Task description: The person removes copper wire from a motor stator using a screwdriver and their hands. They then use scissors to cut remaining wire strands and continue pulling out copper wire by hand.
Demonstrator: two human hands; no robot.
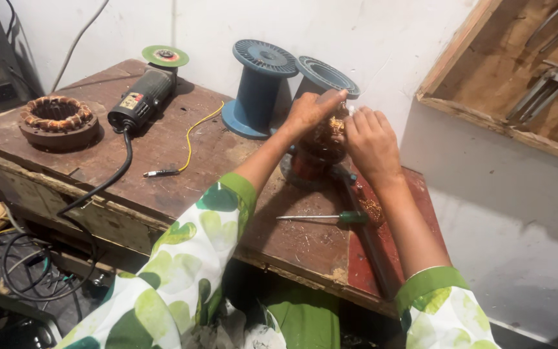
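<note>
Head view looks down on a worn wooden bench (163,148) set against a whitewashed wall. From the left lie a copper-wound stator (58,121), an angle grinder (143,97) with a green disc, a yellow wire (192,139) and two blue spools (258,87). Right of centre stands a motor winding (318,152); the left hand (311,110) and right hand (371,142) curl their fingers onto its copper top, pinching strands. A green-handled screwdriver (324,217) lies just before it.
</note>
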